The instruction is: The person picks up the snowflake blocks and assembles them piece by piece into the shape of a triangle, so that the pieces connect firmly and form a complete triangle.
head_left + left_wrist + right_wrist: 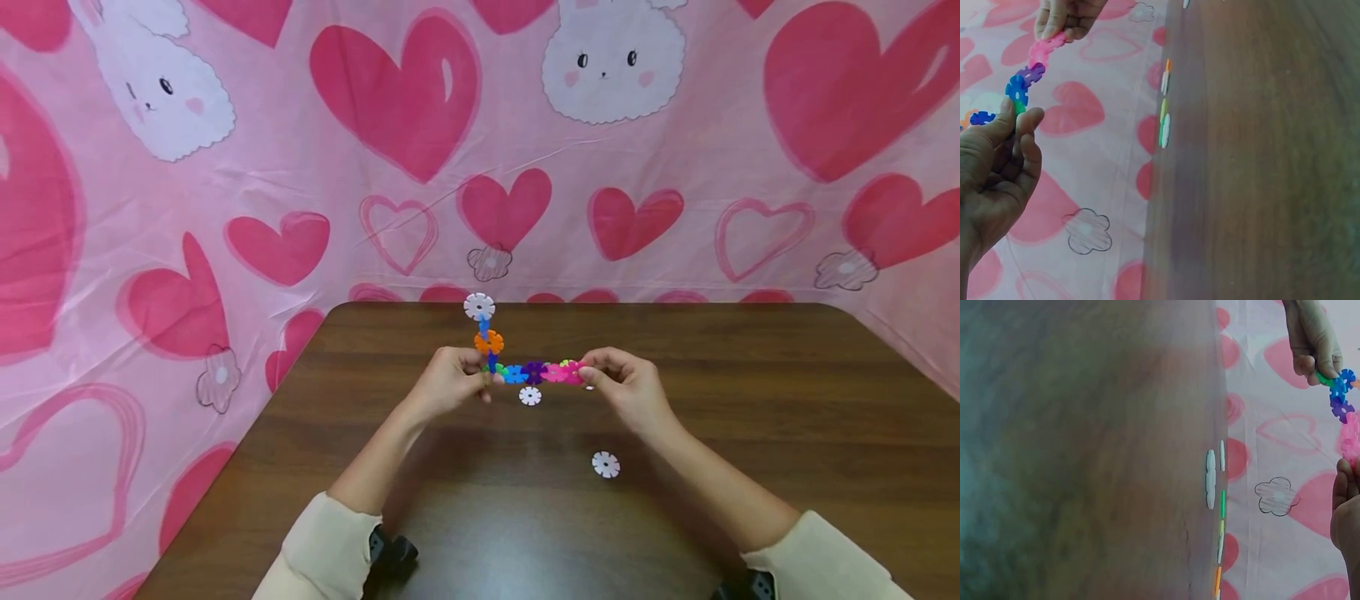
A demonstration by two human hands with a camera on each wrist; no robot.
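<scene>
A chain of interlocking plastic snowflake discs (pixel 534 372) is held up above the table between both hands. Its row runs green, blue, purple and pink; at the left end a branch rises through blue, an orange disc (pixel 489 342) and blue to a white disc (pixel 479 307). My left hand (pixel 448 383) pinches the green disc (pixel 1020 107) at the corner between thumb and fingers. At the other end, my right hand (pixel 628 388) pinches the pink discs (pixel 1350 434); its fingertips cover part of the last one.
On the brown wooden table (pixel 480 533) a loose white disc (pixel 606 464) lies nearer me, and another white disc (pixel 530 396) shows just below the chain. Edge-on in the right wrist view lie white, orange and green discs (pixel 1222 503). A pink heart-patterned cloth (pixel 420 100) hangs behind.
</scene>
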